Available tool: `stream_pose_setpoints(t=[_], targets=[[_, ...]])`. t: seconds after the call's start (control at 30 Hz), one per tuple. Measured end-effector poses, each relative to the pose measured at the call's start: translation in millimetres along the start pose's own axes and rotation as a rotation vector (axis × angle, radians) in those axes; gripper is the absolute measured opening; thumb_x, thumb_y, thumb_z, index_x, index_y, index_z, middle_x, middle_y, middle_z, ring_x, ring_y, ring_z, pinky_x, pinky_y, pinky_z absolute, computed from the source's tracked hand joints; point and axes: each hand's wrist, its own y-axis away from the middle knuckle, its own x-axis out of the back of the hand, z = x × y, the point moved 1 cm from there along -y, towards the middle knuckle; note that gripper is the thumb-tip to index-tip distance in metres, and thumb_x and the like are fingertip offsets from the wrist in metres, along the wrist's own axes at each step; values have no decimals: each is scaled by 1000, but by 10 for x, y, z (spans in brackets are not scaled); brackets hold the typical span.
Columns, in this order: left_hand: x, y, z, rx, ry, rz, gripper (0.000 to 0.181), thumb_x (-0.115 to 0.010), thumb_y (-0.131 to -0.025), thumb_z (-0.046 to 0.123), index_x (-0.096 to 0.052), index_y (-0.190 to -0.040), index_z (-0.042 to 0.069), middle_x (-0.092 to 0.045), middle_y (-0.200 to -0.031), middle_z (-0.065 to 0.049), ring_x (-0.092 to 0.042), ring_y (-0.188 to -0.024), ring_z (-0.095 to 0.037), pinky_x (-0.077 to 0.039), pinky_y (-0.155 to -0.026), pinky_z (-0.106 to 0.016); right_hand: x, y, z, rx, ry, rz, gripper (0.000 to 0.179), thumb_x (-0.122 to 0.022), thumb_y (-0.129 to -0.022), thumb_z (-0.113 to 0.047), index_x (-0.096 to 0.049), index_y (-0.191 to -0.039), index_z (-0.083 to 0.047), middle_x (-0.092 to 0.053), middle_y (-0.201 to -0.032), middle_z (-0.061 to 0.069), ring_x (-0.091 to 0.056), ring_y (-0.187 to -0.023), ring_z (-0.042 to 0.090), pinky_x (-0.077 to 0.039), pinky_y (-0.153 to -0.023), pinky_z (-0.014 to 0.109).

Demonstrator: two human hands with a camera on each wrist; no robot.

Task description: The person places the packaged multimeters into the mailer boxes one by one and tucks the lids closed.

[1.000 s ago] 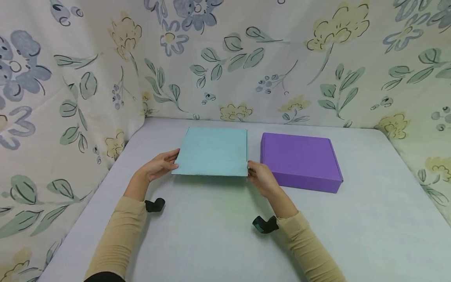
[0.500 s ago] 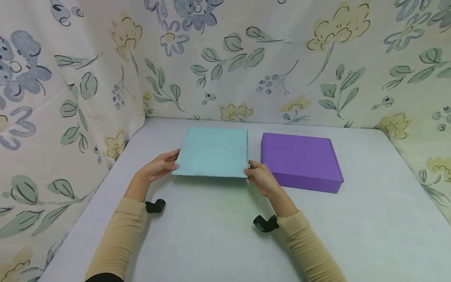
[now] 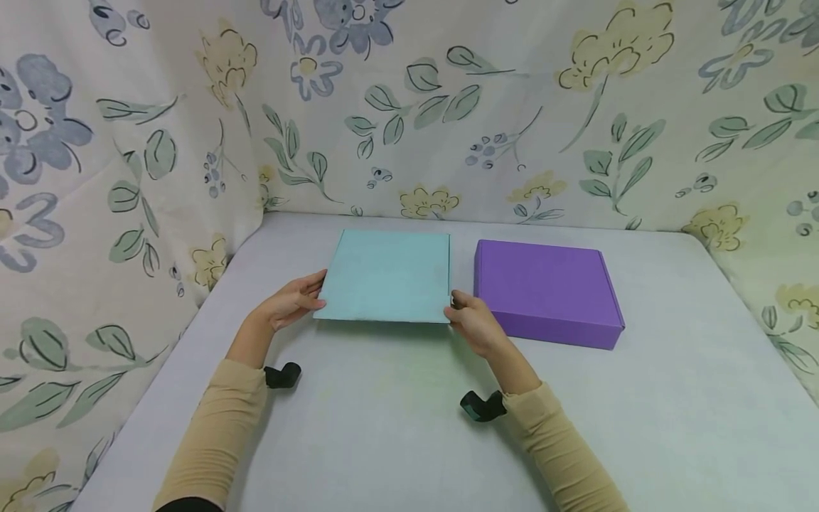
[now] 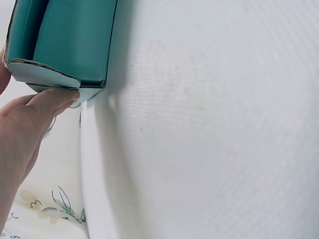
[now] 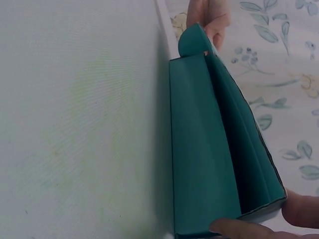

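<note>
A light blue cardboard box [image 3: 390, 277] lies on the table, its lid slightly raised along the near edge. My left hand [image 3: 288, 302] holds the near left corner, thumb at the lid's edge and fingers along the side. At the opposite corner, my right hand [image 3: 476, 323] grips the lid's edge with the thumb, its fingers lower on the side. The right wrist view shows the box's darker teal front [image 5: 199, 144] and a narrow gap under the lid. In the left wrist view, a side flap [image 4: 45, 72] sticks out above the left fingers. What the box contains is hidden.
A closed purple box [image 3: 547, 284] stands just right of the blue one, close to my right hand. White cloth [image 3: 384, 427] covers the table. Floral curtains [image 3: 409, 107] hang behind and along the sides.
My right thumb has come onto the lid's near right corner. The lid's near edge has shifted very slightly down; the left hand and the purple box stay in place.
</note>
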Motion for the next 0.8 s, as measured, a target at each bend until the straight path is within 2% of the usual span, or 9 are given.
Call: stream_pose_setpoints(t=[0.27, 0.37, 0.47, 0.53, 0.67, 0.8], targets=[[-6, 9, -14, 12, -62, 17, 82, -48, -91, -15, 7, -151, -6, 9, -160, -21, 3, -147, -33, -9, -117, -43, 16, -24, 41, 1, 28, 22, 60, -39, -101, 6, -2, -148, 14, -2, -155, 33, -5, -145, 41, -20, -116, 49], [-25, 53, 25, 87, -135, 40, 76, -50, -95, -8, 3, -149, -12, 3, -157, -29, -3, -146, -39, -12, -117, -48, 31, -23, 57, -4, 40, 28, 61, -41, -101, 5, -4, -149, 13, -4, -156, 32, -7, -145, 40, -21, -116, 48], [-83, 117, 84, 181, -244, 78, 65, -49, -99, 2, -8, -144, -21, -10, -152, -37, -17, -142, -44, -23, -114, -50, 50, -6, 71, -21, 87, 56, 63, -46, -100, 2, -8, -148, 15, -10, -155, 33, -13, -144, 41, -22, -115, 48], [-140, 157, 129, 216, -294, 98, 60, -47, -101, 5, -13, -140, -26, -16, -149, -40, -25, -138, -46, -29, -112, -50, 59, 22, 72, -36, 139, 75, 63, -49, -100, -3, -12, -148, 16, -16, -153, 34, -21, -142, 42, -24, -115, 49], [-204, 192, 149, 215, -291, 138, 51, -46, -102, 5, -25, -136, -27, -32, -143, -40, -51, -123, -33, -42, -105, -42, 47, 61, 73, -35, 200, 55, 61, -50, -100, -7, -17, -145, 18, -23, -151, 34, -31, -137, 43, -29, -112, 50], [-212, 204, 121, 191, -238, 160, 47, -46, -102, 4, -32, -135, -26, -38, -138, -38, -58, -102, -10, -49, -97, -31, 13, 60, 78, -22, 170, 1, 57, -45, -102, -4, -14, -145, 19, -18, -151, 36, -27, -139, 43, -31, -111, 49]])
